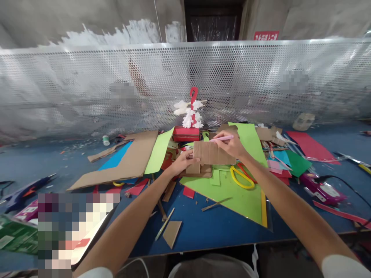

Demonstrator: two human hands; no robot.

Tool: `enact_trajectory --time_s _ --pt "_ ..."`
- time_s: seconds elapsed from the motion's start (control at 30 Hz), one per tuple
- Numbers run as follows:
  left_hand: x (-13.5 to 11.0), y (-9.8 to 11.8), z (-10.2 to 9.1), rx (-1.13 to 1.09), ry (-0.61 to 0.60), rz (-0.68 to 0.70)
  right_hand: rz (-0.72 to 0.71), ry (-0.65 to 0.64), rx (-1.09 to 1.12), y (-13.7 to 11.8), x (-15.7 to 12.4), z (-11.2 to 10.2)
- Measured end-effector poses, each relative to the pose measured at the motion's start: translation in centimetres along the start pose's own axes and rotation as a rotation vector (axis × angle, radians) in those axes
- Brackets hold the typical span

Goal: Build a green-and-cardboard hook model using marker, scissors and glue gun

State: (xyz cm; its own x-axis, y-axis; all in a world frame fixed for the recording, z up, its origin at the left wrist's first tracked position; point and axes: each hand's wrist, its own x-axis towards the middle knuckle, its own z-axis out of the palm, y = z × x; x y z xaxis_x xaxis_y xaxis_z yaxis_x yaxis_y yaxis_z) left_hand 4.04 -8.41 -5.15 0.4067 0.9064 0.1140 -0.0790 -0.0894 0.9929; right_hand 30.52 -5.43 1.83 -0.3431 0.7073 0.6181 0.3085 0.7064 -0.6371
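Note:
My left hand (182,161) grips the left edge of a brown corrugated cardboard piece (213,153) and holds it over smaller cardboard scraps. My right hand (232,146) is closed round a pink pen (222,139), whose tip rests at the cardboard's upper edge. Under both hands lies a large green paper sheet (232,193) on the blue table (203,227). Yellow-handled scissors (242,178) lie on the green sheet just right of the cardboard.
A red box with a red-and-white ornament (189,116) stands behind the cardboard. A big brown cardboard sheet (130,162) and a light green strip (159,152) lie at left. Glue guns rest at far left (26,191) and right (321,189). A perforated metal screen (87,88) closes the back.

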Motion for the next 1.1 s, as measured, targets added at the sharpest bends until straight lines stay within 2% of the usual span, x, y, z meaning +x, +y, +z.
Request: enact_trajectory --time_s 0.1,0.37,0.93,1.1 --pt "-0.1 0.1 0.1 0.011 -0.005 -0.001 -0.015 -0.014 -0.028 0.3 0.4 0.1" --pt "0.0 0.3 0.1 0.039 -0.022 0.025 -0.050 -0.153 -0.016 1.3 1.5 -0.9" --pt "0.0 0.2 0.0 0.083 0.005 0.006 -0.068 -0.231 -0.033 2.0 1.9 -1.2" --pt "0.0 0.0 -0.1 0.084 -0.005 0.019 -0.060 -0.202 0.001 2.0 1.9 -1.1"
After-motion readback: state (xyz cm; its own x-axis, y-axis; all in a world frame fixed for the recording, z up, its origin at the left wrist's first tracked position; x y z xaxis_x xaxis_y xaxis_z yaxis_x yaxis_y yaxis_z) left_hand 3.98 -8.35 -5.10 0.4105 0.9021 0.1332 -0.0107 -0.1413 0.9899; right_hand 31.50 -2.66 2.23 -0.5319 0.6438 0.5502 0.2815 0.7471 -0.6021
